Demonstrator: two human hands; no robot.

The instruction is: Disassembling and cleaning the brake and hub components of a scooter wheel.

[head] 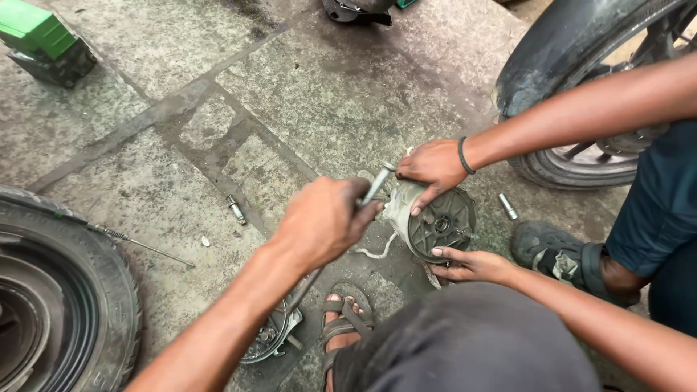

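Observation:
My left hand [323,218] is closed around a short metal rod tool [377,183] whose tip points up toward a round, ribbed metal hub part [439,221] on the concrete floor. My right hand [472,265] grips the lower rim of that part with its fingertips. Another person's hand [432,168], with a black wristband, presses on the top of the same part from the right. A thin white cord [377,250] trails from the part's left side.
A tyre [65,305] lies at the left, with a thin spring rod [141,245] beside it. Two small metal sockets [236,209] [508,206] lie on the floor. A motorcycle wheel [573,65] stands upper right, a green box [36,33] upper left. My sandalled foot [345,319] is below.

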